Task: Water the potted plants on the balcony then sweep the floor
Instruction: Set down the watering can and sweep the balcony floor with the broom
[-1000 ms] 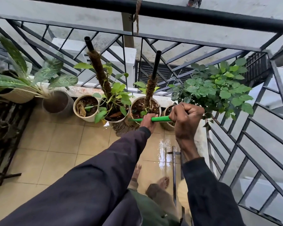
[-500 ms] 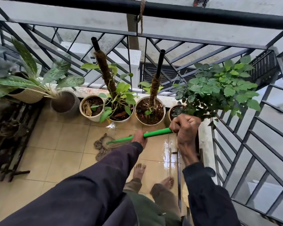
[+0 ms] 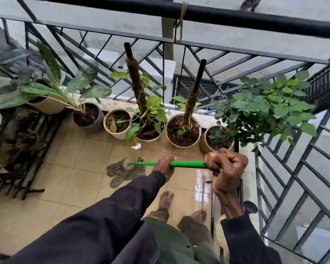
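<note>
wet tiled floor (image 3: 80,187), left hand (image 3: 165,166), right hand (image 3: 227,166) gripping mop handle (image 3: 187,164)

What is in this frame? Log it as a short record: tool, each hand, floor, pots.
tool: mop with a green handle, its mop head lying on the tiles
left: left hand grips the handle lower down
right: right hand grips the handle's upper end
floor: tan tiled floor, wet sheen on the right side
pots: five pots in a row on the floor by the railing
</note>
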